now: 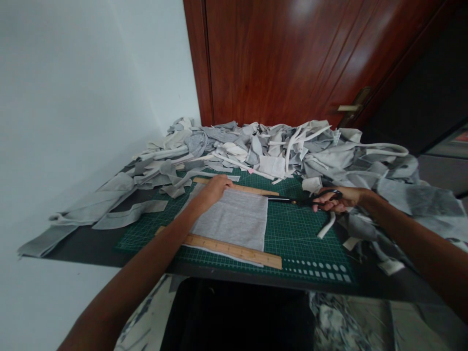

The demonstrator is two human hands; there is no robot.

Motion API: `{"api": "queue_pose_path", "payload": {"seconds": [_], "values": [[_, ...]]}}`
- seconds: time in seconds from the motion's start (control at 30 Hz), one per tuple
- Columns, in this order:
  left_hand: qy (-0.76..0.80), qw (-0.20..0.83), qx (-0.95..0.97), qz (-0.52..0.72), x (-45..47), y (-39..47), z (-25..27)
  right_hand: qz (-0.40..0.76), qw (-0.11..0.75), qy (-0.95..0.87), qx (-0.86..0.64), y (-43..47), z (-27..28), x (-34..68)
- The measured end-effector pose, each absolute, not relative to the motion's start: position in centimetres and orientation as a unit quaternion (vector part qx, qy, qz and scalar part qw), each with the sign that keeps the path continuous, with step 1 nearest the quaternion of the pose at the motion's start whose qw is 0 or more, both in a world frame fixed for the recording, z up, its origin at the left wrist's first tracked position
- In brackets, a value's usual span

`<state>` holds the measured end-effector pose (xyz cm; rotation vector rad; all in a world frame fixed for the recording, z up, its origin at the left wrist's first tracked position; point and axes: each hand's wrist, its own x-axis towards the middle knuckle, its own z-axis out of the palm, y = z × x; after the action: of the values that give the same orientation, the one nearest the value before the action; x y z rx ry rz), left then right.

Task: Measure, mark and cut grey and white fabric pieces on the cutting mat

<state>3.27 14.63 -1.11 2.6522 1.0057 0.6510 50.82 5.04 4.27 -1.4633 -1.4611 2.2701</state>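
No brand or readable writing shows; the green cutting mat [303,234] carries only a white grid and a row of white dots and squares along its near right edge, and the marks on the wooden rulers are too small to read.

The grey fabric rectangle [234,219] lies flat near the middle of the cutting mat, pale heather grey, with straight edges. One wooden ruler [234,251] lies along the fabric's near edge, on the mat; a second wooden ruler [248,188] lies along its far edge.

The left hand [215,187] rests palm down on the far left corner of the fabric, fingers together and pressed flat, gripping nothing, the forearm stretched across the mat's near left edge. The right hand [334,200] is just off the mat's far right corner, fingers closed through the handles of black scissors [292,199], whose blades point left toward the fabric's far right corner; whether the tips touch it I cannot tell.

Beyond the mat a heap of grey and white fabric scraps [278,151] covers the dark tabletop [84,246], in front of a red-brown wooden door [292,58].
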Motion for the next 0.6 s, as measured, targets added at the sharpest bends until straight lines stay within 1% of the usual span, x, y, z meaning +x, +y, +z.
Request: {"api": "queue_pose_path", "payload": {"seconds": [0.17,0.4,0.6], "values": [[0.346,0.112,0.905,0.222,3.2,14.6,-1.2,0.736,0.026,-0.471,-0.486,5.0,4.4,50.6],[0.348,0.11,0.905,0.219,3.2,14.7,-1.3,0.736,0.034,-0.487,-0.469,5.2,3.4,51.4],[0.348,0.113,0.905,0.218,3.2,14.7,-1.3,0.73,0.026,-0.494,-0.472,5.6,4.0,51.1]]}}
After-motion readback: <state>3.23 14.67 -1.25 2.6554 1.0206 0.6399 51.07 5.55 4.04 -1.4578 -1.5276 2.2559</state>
